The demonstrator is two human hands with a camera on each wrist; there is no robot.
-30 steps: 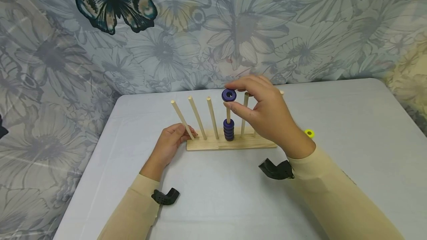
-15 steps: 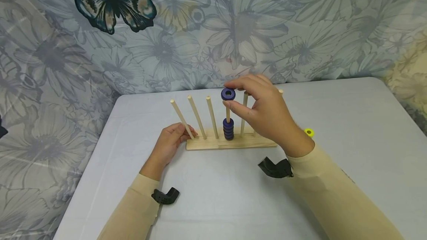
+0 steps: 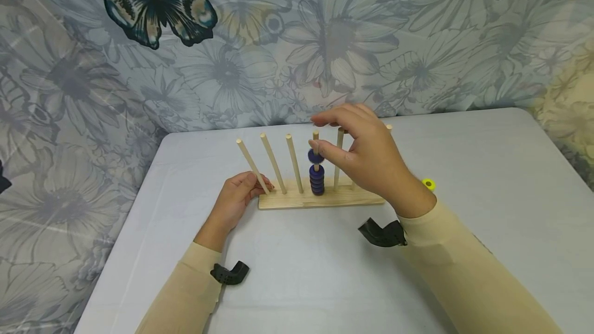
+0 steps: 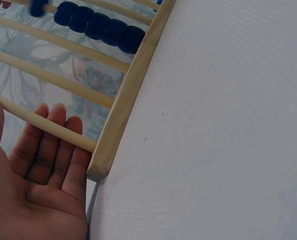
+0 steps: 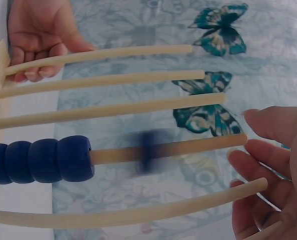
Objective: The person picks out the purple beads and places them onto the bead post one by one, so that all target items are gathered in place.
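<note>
A wooden base with a row of upright pegs stands on the table. My left hand is at its left end, with fingers behind the outermost peg and the thumb against it. Several dark blue rings are stacked low on a middle peg. Above them another blue ring is threaded on the same peg, blurred in the right wrist view and apart from the stack. My right hand is at that peg's top, thumb and fingers spread, holding nothing. It hides part of the pegs to the right.
A yellow ring lies on the white table to the right, close to the right wrist. A patterned cloth with butterflies hangs behind the table's far edge.
My right hand has let go of the blue ring, which has dropped from the peg's top to partway down it. My left hand has stayed in place.
</note>
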